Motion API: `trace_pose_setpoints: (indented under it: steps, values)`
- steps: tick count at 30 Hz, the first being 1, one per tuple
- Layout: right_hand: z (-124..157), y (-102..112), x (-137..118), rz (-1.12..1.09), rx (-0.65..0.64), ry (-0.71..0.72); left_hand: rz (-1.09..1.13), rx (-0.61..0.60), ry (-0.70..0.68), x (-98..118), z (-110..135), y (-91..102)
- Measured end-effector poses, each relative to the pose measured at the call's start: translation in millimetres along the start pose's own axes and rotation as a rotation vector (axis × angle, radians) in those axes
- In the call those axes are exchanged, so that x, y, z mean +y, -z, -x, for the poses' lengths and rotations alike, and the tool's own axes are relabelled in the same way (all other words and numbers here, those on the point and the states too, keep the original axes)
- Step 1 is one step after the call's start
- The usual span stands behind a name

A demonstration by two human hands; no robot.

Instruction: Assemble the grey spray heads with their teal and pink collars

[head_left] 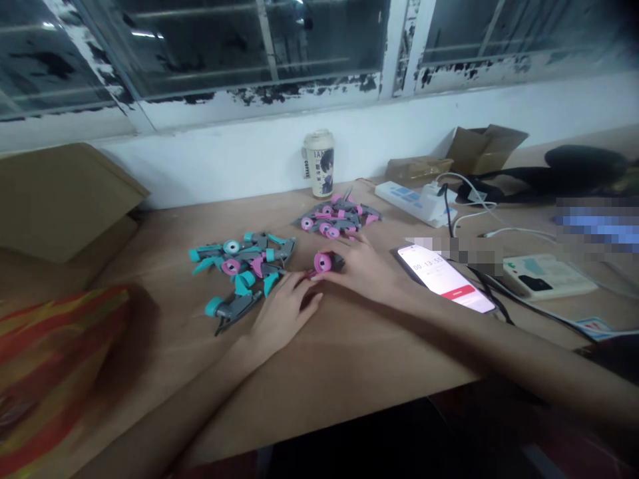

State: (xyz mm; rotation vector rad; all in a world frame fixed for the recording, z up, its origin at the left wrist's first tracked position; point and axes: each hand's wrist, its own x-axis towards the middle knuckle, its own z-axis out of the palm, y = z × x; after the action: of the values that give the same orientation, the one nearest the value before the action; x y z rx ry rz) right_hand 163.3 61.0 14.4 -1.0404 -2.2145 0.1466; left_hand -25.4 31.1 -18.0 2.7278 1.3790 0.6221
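Front edge: the tabletop (349, 362) reaches from the hands to a slanting front edge beneath the forearms; the window wall (224, 163) bounds the back.
Side limits: teal-and-gray pieces (239, 259) lie left of the hands, pink-and-gray pieces (342, 216) behind; a lit phone (444, 274) lies beside the right forearm.
Pink-wheeled piece: between the hands, partly covered by fingers.
Right grip: right hand (362, 266) pinches the pink-wheeled piece (323, 263).
Left grip: left hand (282, 309) has fingertips at that piece; cannot tell whether they pinch.
Cut off: striped bag (54, 359), left cardboard box (64, 199).
Lidded cup (320, 166): upright; contents hidden.
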Motion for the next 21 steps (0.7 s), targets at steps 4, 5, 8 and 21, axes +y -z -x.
trace_pose_setpoints:
  steps: [4, 5, 8, 21]
  values:
    - [2.8, -4.5, 1.8, -0.204, 0.022, -0.124, 0.080, 0.101, 0.081, -5.5, -2.4, 2.9]
    - [4.9, -7.2, 2.0, -0.242, 0.042, -0.146, 0.108, 0.126, 0.088, -5.8, -2.1, 3.4]
    - [12.2, -17.4, 3.2, -0.304, 0.086, -0.134, 0.182, 0.178, 0.107, -6.3, -0.3, 4.4]
    - [22.9, -37.2, 10.6, -0.163, -0.040, 0.086, 0.081, 0.213, 0.160, 2.3, 6.4, 3.1]
